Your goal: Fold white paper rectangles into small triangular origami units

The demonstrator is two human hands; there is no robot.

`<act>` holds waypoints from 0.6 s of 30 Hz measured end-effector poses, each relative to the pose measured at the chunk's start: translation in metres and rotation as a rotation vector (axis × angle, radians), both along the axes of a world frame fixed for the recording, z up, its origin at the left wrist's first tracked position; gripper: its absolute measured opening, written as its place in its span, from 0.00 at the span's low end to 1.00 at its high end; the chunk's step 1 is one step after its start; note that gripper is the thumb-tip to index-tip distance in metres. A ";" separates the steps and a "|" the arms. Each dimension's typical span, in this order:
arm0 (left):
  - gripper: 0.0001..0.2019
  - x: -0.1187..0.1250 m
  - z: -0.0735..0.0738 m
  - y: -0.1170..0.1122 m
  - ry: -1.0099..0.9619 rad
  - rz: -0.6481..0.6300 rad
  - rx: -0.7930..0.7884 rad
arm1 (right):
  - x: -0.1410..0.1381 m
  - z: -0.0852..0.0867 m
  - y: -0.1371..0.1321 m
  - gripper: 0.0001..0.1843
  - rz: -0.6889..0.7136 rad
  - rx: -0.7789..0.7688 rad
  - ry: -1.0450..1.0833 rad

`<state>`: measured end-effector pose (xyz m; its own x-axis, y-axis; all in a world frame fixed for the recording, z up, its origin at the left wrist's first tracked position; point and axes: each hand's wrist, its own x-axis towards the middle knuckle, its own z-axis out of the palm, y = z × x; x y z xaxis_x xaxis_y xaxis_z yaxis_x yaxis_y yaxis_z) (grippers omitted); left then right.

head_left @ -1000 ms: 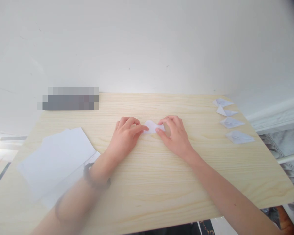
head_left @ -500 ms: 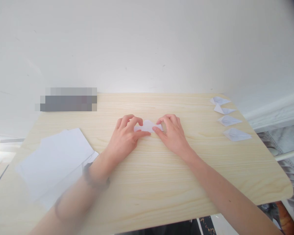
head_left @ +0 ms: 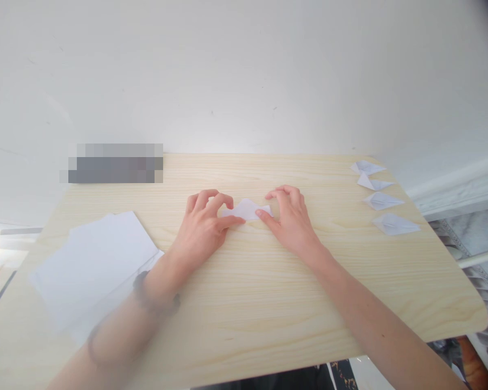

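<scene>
A small piece of folded white paper (head_left: 246,208) lies on the light wooden table (head_left: 252,303), between my two hands. My left hand (head_left: 203,227) pinches its left end, thumb and curled fingers closed on the paper. My right hand (head_left: 289,221) grips its right end the same way, thumb under and fingers curled over. Both hands rest on the tabletop near the middle. A dark band sits on my left wrist.
A loose stack of white sheets (head_left: 93,265) lies at the left. Several finished folded paper pieces (head_left: 384,200) stand in a row along the right edge. A blurred grey object (head_left: 114,163) sits at the back left, by the white wall.
My hands have shifted slightly on the paper; the piece has been worked between the fingertips and now shows a raised point in the middle. Nothing else has moved.
</scene>
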<state>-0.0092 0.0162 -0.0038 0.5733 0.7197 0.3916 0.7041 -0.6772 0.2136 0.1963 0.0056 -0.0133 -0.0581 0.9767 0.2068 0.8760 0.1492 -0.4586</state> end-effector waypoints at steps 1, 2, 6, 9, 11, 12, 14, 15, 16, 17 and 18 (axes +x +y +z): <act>0.16 -0.001 0.000 0.000 -0.001 0.003 -0.002 | 0.002 -0.001 0.001 0.19 -0.003 -0.005 0.000; 0.16 -0.002 -0.001 0.000 -0.001 0.006 -0.002 | 0.003 -0.001 0.002 0.20 -0.009 -0.011 0.002; 0.13 -0.004 -0.002 0.000 0.000 0.007 0.006 | 0.012 -0.004 0.007 0.25 -0.047 -0.049 0.021; 0.13 -0.003 -0.002 0.000 0.010 0.003 0.012 | 0.018 -0.005 0.010 0.27 -0.052 -0.067 0.033; 0.13 -0.002 -0.001 0.000 0.012 -0.001 0.015 | 0.023 -0.005 0.013 0.28 -0.062 -0.065 0.042; 0.13 -0.001 0.000 -0.001 0.012 -0.005 0.015 | 0.025 -0.006 0.014 0.28 -0.070 -0.066 0.047; 0.13 0.000 0.001 -0.001 0.015 -0.013 0.013 | 0.029 -0.006 0.016 0.29 -0.090 -0.072 0.055; 0.13 0.001 0.001 -0.002 0.017 -0.018 0.013 | 0.031 -0.006 0.017 0.29 -0.098 -0.077 0.059; 0.13 0.002 0.001 -0.002 0.019 -0.024 0.015 | 0.032 -0.006 0.018 0.30 -0.102 -0.081 0.062; 0.14 0.002 0.001 -0.002 0.020 -0.028 0.018 | 0.034 -0.006 0.019 0.30 -0.104 -0.085 0.066; 0.14 0.002 0.001 -0.002 0.019 -0.031 0.022 | 0.034 -0.006 0.019 0.30 -0.103 -0.088 0.070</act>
